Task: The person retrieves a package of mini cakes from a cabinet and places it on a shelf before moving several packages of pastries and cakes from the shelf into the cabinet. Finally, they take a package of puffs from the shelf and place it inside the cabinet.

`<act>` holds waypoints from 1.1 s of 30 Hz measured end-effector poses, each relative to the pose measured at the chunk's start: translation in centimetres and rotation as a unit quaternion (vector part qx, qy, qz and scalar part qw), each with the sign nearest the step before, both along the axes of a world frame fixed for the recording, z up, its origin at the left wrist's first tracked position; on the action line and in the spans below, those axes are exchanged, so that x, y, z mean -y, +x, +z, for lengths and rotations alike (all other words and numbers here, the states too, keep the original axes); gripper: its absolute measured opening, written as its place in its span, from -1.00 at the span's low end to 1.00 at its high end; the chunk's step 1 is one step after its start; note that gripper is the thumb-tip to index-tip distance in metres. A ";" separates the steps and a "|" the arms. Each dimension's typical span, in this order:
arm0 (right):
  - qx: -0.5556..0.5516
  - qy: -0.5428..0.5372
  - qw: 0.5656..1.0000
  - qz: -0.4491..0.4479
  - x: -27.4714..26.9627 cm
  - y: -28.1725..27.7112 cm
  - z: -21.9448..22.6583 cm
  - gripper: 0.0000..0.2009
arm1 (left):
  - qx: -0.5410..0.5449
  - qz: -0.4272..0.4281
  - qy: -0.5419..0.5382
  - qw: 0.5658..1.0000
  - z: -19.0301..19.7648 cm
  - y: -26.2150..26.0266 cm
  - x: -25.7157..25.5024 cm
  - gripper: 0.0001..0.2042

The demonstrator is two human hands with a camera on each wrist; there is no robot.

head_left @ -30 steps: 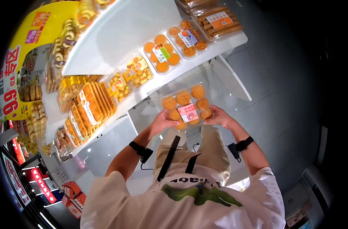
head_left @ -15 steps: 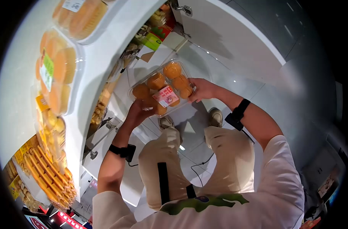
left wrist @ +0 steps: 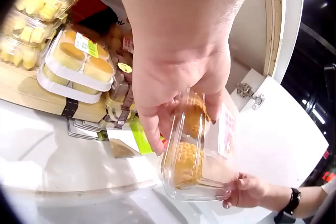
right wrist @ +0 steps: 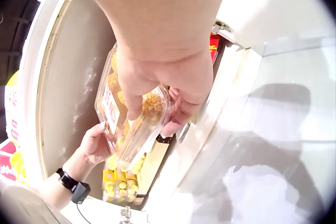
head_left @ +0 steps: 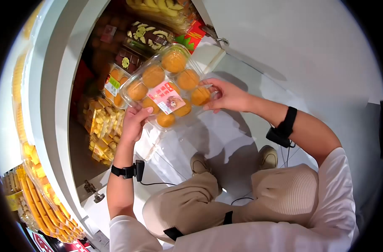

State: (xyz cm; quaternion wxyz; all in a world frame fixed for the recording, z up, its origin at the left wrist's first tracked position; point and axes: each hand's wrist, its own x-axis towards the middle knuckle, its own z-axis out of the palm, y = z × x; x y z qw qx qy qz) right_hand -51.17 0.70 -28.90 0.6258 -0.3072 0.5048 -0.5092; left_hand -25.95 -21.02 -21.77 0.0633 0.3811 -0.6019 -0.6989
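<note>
A clear plastic box of round golden pastries (head_left: 153, 76) hangs tilted before the open cabinet in the head view, a pink label (head_left: 168, 99) on its lid. My left hand (head_left: 134, 122) grips its near left edge, thumb on the lid. On the opposite side, my right hand (head_left: 228, 95) pinches the edge. Seen from the left wrist, the left hand (left wrist: 176, 85) has fingers wrapped over the box's long side. In the right wrist view, the right hand (right wrist: 163, 79) curls around the box's end, with fingers on both faces.
Inside the cabinet stand stacked packs of yellow pastries (head_left: 104, 130), a box of orange-topped cakes (head_left: 115, 86) and dark chocolate-coloured packs (head_left: 130, 60). A cabinet door (head_left: 292, 46) stands swung out on the right, held by a metal hinge (head_left: 216, 35). The curved counter edge (head_left: 52, 84) rises at left.
The pastry box has moved from in front of the counter down to the cabinet opening, held by both hands throughout. The view has dropped lower and turned toward the cabinet, showing its contents.
</note>
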 end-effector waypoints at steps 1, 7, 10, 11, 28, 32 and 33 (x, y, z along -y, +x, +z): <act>0.002 -0.004 1.000 -0.003 -0.3 0.4 0.6 -0.31 | -0.017 0.032 0.041 0.998 0.8 -0.1 0.5 -0.57; 0.010 -0.012 0.999 -0.028 -1.6 1.0 0.4 -0.39 | -0.107 0.167 0.004 0.980 4.7 0.0 6.5 -0.65; 0.014 0.021 1.000 -0.003 -2.6 0.9 -0.9 -0.46 | -0.140 0.189 0.031 0.971 5.0 0.5 13.9 -0.65; 0.026 0.041 0.999 -0.012 -3.0 0.9 -1.0 -0.50 | -0.152 0.139 0.033 0.978 5.8 -0.4 14.9 -0.64; 0.066 0.142 0.988 -0.010 -7.4 0.1 -3.2 -0.67 | 0.127 -0.077 -0.748 0.647 -0.2 -5.6 36.4 -0.41; 0.056 0.165 0.985 -0.013 -7.8 -0.2 -3.1 -0.69 | 0.155 -0.069 -0.796 0.580 -0.9 -6.3 35.2 -0.36; 0.056 0.172 0.983 -0.016 -7.8 -0.2 -3.2 -0.70 | 0.153 -0.071 -0.796 0.582 -1.5 -6.2 36.2 -0.36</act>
